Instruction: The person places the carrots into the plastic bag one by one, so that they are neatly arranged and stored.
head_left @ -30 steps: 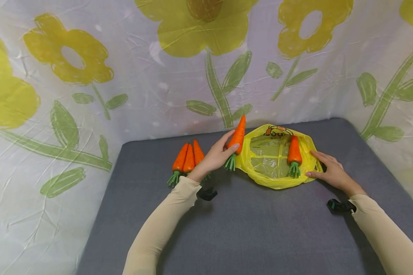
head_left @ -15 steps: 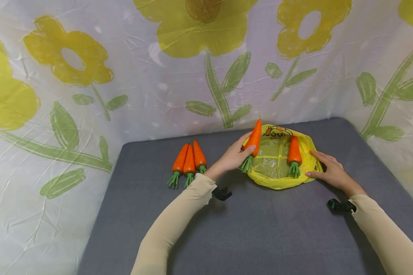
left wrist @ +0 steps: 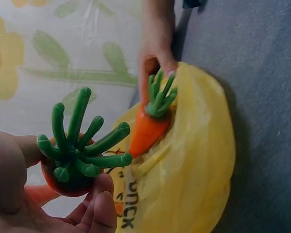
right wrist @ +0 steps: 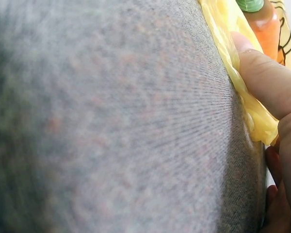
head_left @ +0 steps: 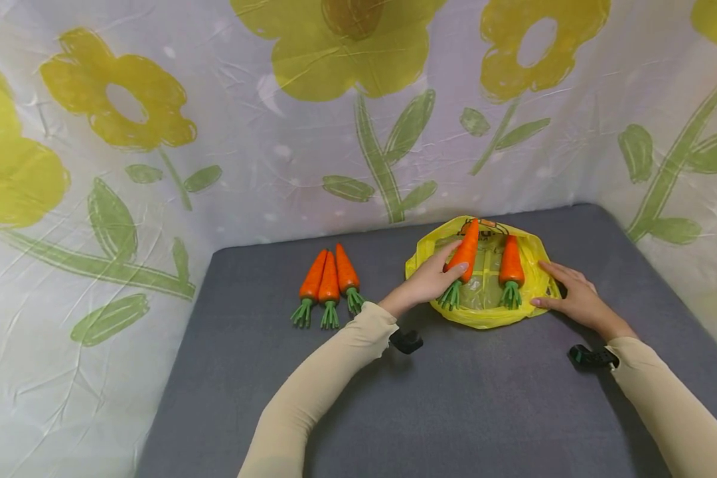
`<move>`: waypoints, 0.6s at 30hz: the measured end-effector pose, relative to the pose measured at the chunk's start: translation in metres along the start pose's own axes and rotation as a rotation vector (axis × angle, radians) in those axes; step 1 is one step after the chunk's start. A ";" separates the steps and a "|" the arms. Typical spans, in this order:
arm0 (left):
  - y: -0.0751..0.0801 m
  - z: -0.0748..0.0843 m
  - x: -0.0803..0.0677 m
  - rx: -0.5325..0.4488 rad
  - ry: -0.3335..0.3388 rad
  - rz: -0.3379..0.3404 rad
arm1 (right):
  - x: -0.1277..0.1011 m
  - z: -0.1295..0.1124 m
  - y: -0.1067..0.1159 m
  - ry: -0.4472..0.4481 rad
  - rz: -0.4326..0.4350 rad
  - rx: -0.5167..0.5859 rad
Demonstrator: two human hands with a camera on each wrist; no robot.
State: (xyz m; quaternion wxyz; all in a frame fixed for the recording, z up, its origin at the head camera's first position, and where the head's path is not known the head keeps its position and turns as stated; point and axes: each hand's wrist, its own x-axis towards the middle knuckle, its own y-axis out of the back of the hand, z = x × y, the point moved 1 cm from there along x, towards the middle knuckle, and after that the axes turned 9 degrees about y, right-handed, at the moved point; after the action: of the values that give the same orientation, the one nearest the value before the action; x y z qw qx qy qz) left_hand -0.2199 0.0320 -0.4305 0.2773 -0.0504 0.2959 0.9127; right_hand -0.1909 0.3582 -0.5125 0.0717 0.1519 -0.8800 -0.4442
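Yellow plastic, a flattened bag (head_left: 484, 312) on the grey table (head_left: 454, 411), bears one carrot (head_left: 510, 264). The left hand (head_left: 427, 282) grips a second carrot (head_left: 465, 252) over it; the right hand (head_left: 573, 295) presses flat on the bag's edge. Three carrots (head_left: 328, 282) lie well apart.

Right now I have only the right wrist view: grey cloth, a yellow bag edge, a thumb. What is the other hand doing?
Observer: The left hand holds a carrot over the yellow bag, leaf end toward the person.
Operator: Is anything lying on the bag?
Observer: One carrot on the bag, right of the held one, apart from it.
Operator: Any more carrots?
Observer: Three carrots on the mat, side by side, left of the bag.
Operator: And my thumb's hand?
Observer: The right hand lies flat on the bag's right edge.
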 end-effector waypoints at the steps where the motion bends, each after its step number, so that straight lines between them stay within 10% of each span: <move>1: -0.002 0.000 0.000 0.009 0.004 -0.007 | 0.000 0.000 0.000 -0.001 0.000 -0.002; 18: -0.034 0.002 0.013 0.165 0.055 -0.059 | 0.000 0.001 0.001 0.013 0.011 0.000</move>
State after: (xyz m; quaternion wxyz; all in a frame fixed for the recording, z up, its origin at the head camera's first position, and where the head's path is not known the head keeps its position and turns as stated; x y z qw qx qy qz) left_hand -0.2119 0.0619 -0.4500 0.2989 -0.0612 0.3761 0.8749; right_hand -0.1911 0.3591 -0.5124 0.0798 0.1500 -0.8804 -0.4427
